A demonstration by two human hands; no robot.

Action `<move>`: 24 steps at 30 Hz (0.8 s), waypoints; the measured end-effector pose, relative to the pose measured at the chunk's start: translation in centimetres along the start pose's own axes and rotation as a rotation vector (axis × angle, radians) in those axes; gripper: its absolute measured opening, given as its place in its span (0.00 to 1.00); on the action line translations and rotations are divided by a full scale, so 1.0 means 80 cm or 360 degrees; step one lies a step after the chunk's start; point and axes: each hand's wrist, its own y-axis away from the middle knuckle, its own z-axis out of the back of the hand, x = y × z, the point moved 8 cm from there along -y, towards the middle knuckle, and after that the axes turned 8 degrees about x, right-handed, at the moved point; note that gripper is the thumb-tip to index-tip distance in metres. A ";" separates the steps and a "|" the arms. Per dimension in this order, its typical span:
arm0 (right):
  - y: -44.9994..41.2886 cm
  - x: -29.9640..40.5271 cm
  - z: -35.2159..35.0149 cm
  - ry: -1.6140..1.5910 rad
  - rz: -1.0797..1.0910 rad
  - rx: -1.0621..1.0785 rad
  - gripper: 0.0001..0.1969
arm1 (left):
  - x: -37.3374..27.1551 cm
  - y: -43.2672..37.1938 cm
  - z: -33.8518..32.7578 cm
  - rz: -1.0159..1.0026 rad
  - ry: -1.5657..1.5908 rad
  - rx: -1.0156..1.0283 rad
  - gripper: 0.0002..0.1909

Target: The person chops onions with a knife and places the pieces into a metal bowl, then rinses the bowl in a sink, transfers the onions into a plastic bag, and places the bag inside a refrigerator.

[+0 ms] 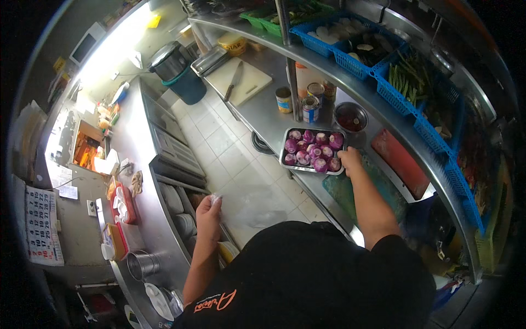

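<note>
My left hand (208,214) pinches a clear plastic bag (257,207), which hangs out over the tiled floor. My right hand (350,159) grips the right rim of a metal tray (312,169). Several peeled red onions (314,152) fill that tray, which sits at the edge of the steel counter (263,96). Under my right forearm lies a green cutting board (382,189), partly hidden by the arm. Just behind the tray is a metal bowl (351,117) holding a dark reddish liquid.
Tin cans (311,109) stand behind the tray near a shelf post (292,82). A knife (234,81) rests on a white cutting board (242,80). Blue baskets (394,88) of vegetables line the raised shelf. A red board (400,164) lies at right; another steel counter (154,230) runs along my left.
</note>
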 end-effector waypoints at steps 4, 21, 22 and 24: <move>0.008 -0.040 -0.025 -0.0956 0.0053 0.0251 0.15 | -0.024 -0.015 -0.011 -0.0090 -0.0038 -0.0033 0.10; 0.192 0.076 0.023 -0.1199 0.0222 0.1028 0.19 | -0.109 -0.088 -0.095 -0.0286 -0.0443 0.0170 0.20; 0.199 0.079 0.015 -0.1174 0.0169 0.1069 0.20 | -0.115 -0.085 -0.110 -0.0255 -0.0503 0.0278 0.19; 0.202 0.078 -0.003 -0.1283 0.0160 0.1075 0.19 | -0.132 -0.072 -0.126 -0.0231 -0.0561 0.0394 0.18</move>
